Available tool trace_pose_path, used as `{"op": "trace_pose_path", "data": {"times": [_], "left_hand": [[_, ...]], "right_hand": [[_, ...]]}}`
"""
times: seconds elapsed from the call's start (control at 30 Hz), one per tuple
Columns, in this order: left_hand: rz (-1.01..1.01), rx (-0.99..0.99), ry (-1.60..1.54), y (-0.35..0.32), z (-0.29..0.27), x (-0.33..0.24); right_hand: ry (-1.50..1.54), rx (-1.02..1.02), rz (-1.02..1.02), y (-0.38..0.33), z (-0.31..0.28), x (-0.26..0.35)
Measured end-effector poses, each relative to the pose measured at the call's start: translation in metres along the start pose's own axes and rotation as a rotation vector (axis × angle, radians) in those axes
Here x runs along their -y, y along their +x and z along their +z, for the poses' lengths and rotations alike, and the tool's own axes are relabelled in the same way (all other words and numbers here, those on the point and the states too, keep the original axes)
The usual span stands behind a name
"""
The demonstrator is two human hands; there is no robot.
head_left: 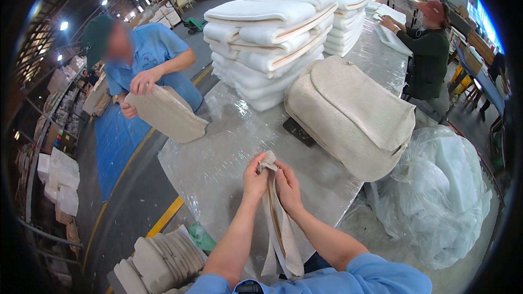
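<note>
Above the near part of the plastic-covered table (pixel 218 179), both my hands grip the top end of a beige fabric cover (pixel 291 256). Its long brown zipper or seam strip runs down the middle, and the fabric hangs toward my body. My left hand (pixel 254 181) pinches the left edge with fingers closed. My right hand (pixel 287 186) holds the opposite edge, its thumb near the top. Some fingertips are hidden by the folded cloth. Farther right on the table lies a pile of folded beige covers (pixel 348 114), with a flat black object (pixel 298 132) partly under it.
White padded cushions (pixel 267 43) stand in tall stacks at the far side. At left, a co-worker (pixel 147 60) handles a beige cushion (pixel 166 114); another person (pixel 427 49) works far right. A clear bag of white padding (pixel 436 196) sits right; stacked beige pieces (pixel 158 261) lie lower left.
</note>
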State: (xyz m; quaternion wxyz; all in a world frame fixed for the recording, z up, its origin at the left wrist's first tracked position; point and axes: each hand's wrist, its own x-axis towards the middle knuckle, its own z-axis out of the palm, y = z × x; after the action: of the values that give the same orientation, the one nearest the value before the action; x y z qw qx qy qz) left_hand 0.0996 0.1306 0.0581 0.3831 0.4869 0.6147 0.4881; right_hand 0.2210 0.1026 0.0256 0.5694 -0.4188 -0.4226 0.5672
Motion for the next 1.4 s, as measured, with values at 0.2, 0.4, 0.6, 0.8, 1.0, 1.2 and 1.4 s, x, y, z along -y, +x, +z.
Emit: {"op": "trace_pose_path", "data": {"times": [0.2,0.4,0.6,0.8,1.0,1.2,1.4], "left_hand": [[0.11,0.013,0.163,0.024,-0.008,0.014],[0.143,0.018,0.257,0.027,-0.013,0.02],[0.138,-0.006,0.053,0.022,0.004,0.008],[0.258,-0.04,0.113,0.015,0.004,0.009],[0.236,-0.077,0.085,0.01,-0.001,0.013],[0.258,-0.088,0.086,0.01,-0.011,0.018],[0.208,-0.077,0.065,0.009,-0.019,0.012]], "right_hand": [[-0.459,0.248,0.082,0.02,-0.009,0.07],[-0.668,0.217,-0.051,0.046,-0.008,0.063],[-0.59,0.189,-0.089,0.056,-0.018,0.061],[-0.155,0.078,0.024,0.116,-0.018,-0.001],[0.051,0.407,0.152,0.138,0.009,-0.041],[0.043,0.368,0.279,0.143,0.015,-0.073],[0.067,0.371,0.342,0.138,0.015,-0.095]]}}
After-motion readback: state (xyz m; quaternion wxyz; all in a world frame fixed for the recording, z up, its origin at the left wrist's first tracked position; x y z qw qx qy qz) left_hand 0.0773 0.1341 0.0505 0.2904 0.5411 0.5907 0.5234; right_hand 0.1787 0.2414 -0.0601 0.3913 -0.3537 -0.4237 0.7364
